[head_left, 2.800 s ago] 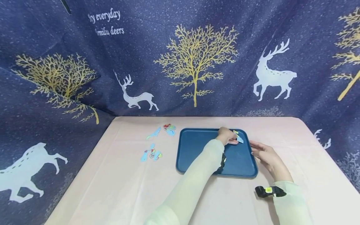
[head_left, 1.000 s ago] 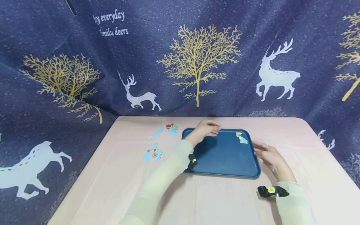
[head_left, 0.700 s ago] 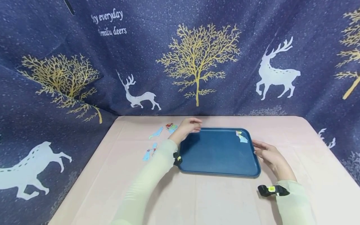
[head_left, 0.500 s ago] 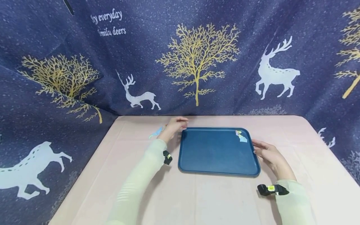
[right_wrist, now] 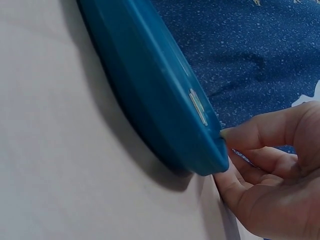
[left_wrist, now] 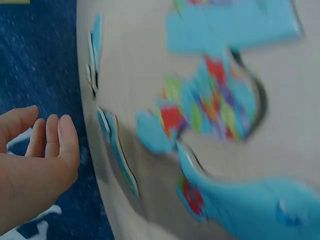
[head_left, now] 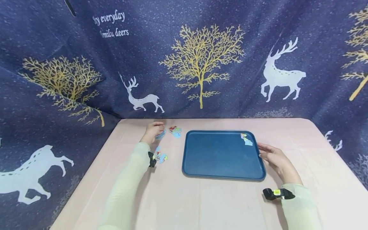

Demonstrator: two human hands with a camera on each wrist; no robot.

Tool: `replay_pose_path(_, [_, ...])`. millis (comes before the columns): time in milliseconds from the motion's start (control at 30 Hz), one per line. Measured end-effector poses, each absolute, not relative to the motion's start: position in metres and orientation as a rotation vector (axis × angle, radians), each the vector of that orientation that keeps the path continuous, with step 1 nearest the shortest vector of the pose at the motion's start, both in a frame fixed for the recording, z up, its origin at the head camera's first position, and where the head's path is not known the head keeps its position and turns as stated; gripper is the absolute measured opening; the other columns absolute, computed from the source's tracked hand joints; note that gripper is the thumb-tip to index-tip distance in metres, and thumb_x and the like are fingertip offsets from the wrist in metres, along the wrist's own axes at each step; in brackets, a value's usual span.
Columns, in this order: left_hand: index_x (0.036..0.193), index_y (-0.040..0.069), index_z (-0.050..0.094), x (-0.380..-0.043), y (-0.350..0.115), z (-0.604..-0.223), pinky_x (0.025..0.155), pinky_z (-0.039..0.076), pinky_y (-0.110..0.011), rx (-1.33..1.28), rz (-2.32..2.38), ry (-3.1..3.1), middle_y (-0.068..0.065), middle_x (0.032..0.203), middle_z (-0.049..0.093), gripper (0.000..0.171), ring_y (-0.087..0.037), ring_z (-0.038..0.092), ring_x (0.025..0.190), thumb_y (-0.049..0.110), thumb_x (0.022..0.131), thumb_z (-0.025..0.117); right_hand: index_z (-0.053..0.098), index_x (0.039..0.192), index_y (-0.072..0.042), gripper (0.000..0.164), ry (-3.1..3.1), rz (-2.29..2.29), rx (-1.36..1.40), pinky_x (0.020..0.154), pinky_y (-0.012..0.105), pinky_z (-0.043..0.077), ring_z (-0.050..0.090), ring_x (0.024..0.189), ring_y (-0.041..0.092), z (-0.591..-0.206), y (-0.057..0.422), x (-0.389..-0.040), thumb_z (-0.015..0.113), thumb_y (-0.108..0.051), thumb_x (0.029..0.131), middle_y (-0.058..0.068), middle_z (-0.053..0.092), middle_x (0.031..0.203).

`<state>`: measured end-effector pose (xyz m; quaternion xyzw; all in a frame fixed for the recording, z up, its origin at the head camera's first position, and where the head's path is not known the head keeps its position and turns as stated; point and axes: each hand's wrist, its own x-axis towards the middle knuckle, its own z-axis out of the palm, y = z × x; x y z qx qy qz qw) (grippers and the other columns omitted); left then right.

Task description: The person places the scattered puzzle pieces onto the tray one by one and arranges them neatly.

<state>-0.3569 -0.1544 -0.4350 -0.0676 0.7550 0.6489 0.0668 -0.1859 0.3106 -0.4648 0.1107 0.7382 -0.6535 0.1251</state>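
Puzzle pieces: flat, thin, printed card, mostly light blue with patches of red and yellow. Left hand (head_left: 152, 131) is over the far group on the pink table (head_left: 201, 204), left of the tray (head_left: 218, 166); fingers cover the long pale-blue piece (head_left: 161, 135) there, and I cannot tell from the head view whether they pinch it or only touch it. The left wrist view shows the fingers (left_wrist: 60, 137) loosely curved with nothing between them, but it is blurred, so the grip stays uncertain. Right hand (head_left: 273, 157) holds the tray's right rim, thumb and fingers curled against the edge; wrist view confirms contact at the rim (right_wrist: 220, 135). Risks, as I judge them: the pieces lie flat on cloth, so a fingertip may slide one rather than lift it, pushing it into its neighbours or rucking the tablecloth; a thin piece could bend if pinched at one tip; if the right hand tips or drags the tray, the single piece (head_left: 246, 139) in its far right corner could shift. Count: one tray; one piece on the tray; on the table a red-topped piece (head_left: 174, 131) beside the hand, the long blue one under it, and a near cluster (head_left: 159, 157) of perhaps two or three, partly hidden by the sleeve, exact number unclear. Two hands, each with a wrist camera. Deer-print curtain (head_left: 201, 57) behind.
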Motion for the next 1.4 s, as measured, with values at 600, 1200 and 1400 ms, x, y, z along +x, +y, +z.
replay_pose_path(600, [0.118, -0.004, 0.062, -0.357, -0.171, -0.447, 0.096, 0.051, -0.040, -0.311, 1.486, 2.628, -0.021, 0.122, 0.059, 0.031, -0.034, 0.056, 0.111, 0.001, 0.088, 0.062, 0.016, 0.151, 0.000, 0.072, 2.160, -1.910, 0.296, 0.107, 0.074, 0.002, 0.019, 0.140, 0.046, -0.456, 0.307, -0.189, 0.048, 0.005, 0.087, 0.027, 0.018, 0.153])
replay_pose_path(1200, [0.110, -0.006, 0.066, -0.358, -0.156, -0.443, 0.091, 0.054, -0.038, -0.242, 1.173, 2.778, -0.021, 0.115, 0.064, 0.032, -0.033, 0.060, 0.104, -0.005, 0.078, 0.060, 0.017, 0.151, 0.000, 0.073, 2.159, -1.897, 0.344, 0.109, 0.071, 0.004, 0.019, 0.140, 0.045, -0.461, 0.308, -0.182, 0.048, 0.006, 0.085, 0.027, 0.017, 0.154])
replay_pose_path(1400, [0.109, -0.006, 0.067, -0.359, -0.156, -0.445, 0.092, 0.053, -0.038, -0.212, 1.176, 2.781, -0.022, 0.112, 0.065, 0.031, -0.033, 0.060, 0.101, -0.003, 0.079, 0.060, 0.018, 0.151, 0.001, 0.074, 2.163, -1.907, 0.337, 0.111, 0.069, 0.009, 0.021, 0.139, 0.045, -0.463, 0.308, -0.183, 0.049, 0.006, 0.084, 0.028, 0.019, 0.153])
